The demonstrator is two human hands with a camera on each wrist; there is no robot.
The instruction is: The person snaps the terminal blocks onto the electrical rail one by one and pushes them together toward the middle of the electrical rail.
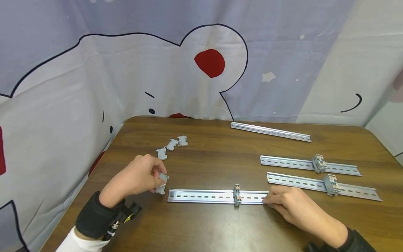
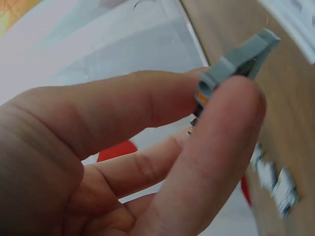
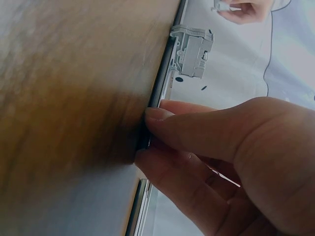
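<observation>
My left hand (image 1: 143, 176) pinches a grey terminal block (image 1: 162, 183) between thumb and fingers, close to the left end of the front DIN rail. In the left wrist view the block (image 2: 231, 64) is seen edge-on, its lower part hidden behind the thumb. The front slotted metal rail (image 1: 201, 196) lies across the table, and one terminal block (image 1: 237, 195) sits on it right of the middle. At the rail's right end my right hand (image 1: 291, 203) grips it between thumb and fingers. The right wrist view shows the mounted block (image 3: 193, 51) beyond the fingertips.
Several loose terminal blocks (image 1: 171, 144) lie beyond the left hand. Two rails at right, the nearer rail (image 1: 296, 181) and the middle rail (image 1: 284, 161), carry grey blocks. A bare rail (image 1: 270, 131) lies near the table's back edge, before a printed curtain (image 1: 141, 70).
</observation>
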